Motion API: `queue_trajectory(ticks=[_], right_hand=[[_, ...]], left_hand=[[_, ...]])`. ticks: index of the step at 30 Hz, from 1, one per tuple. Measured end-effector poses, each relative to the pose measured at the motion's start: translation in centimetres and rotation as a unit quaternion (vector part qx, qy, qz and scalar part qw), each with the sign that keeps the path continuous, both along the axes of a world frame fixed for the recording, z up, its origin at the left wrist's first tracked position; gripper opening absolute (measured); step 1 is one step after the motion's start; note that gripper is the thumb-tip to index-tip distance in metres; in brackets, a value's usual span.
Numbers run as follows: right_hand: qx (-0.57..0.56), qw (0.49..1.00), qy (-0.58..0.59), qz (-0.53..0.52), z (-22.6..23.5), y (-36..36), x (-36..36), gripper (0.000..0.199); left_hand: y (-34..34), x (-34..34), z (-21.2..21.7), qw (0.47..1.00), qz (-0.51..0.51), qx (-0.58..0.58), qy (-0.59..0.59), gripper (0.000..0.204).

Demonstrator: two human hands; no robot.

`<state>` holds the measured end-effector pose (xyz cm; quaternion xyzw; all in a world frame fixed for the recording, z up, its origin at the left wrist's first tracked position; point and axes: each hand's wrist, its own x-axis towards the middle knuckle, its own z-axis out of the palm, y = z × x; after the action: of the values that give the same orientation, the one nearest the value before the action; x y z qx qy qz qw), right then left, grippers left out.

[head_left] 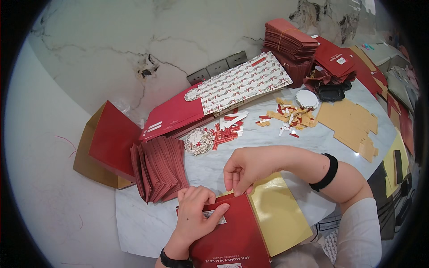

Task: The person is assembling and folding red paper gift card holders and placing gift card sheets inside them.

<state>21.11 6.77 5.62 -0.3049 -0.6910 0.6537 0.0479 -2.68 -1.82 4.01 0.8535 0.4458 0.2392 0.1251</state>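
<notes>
Red packet (239,234) with white print; yellow sheet (283,214); white table (154,225) veined grey; white card (243,85) with repeating red-and-dark motifs; dull-red envelopes (163,169); black wristband (329,172); tan cardboard (346,120).

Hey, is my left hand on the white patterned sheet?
No, the left hand holds the large red packet, and the white patterned sheet lies by the wall.

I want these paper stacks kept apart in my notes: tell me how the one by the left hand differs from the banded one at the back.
The near stack is fanned, its pieces set on edge; the far stack lies flat in a pile. The far stack has a yellowish band around it, while none shows on the near stack. Both are made of many reddish paper pieces.
</notes>
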Motion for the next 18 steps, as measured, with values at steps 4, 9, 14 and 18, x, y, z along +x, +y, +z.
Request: queue_trajectory(ticks=[4, 9, 14, 18], right_hand=[[0.160, 0.986, -0.045, -0.003, 1.8, -2.0, -0.8, 0.020], [0.275, 0.960, -0.035, -0.027, 2.6, -3.4, -0.7, 0.018], [0.268, 0.962, -0.043, -0.039, 1.8, -3.6, -1.0, 0.017], [0.208, 0.976, -0.071, 0.003, 1.7, -1.8, -0.6, 0.020]], left_hand=[[0.0, 0.0, 0.2, 0.999, -0.015, -0.041, -0.012, 0.029], [0.2, -0.6, 0.0, 0.997, -0.003, -0.075, -0.036, 0.028], [0.3, -0.2, 0.4, 0.999, -0.008, -0.035, -0.037, 0.026], [1.0, -1.1, 0.1, 0.995, 0.007, -0.076, -0.066, 0.014]])
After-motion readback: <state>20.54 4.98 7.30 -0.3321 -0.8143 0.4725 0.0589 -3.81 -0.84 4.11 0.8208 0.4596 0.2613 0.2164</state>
